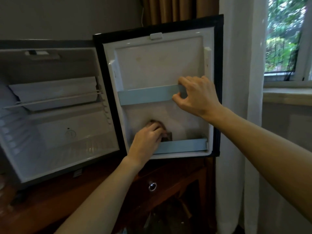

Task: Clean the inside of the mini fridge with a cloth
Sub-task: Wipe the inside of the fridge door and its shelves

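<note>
Against the open door liner, left hand (148, 137) presses cloth (166, 135), right hand (196, 95) pinches upper rail (146, 96)

Dim, soft — daylight from window (285, 36)

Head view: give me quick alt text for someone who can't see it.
The left hand presses a brown cloth against the open mini fridge door, just above its lower blue rail. The right hand grips the upper blue rail.
</note>
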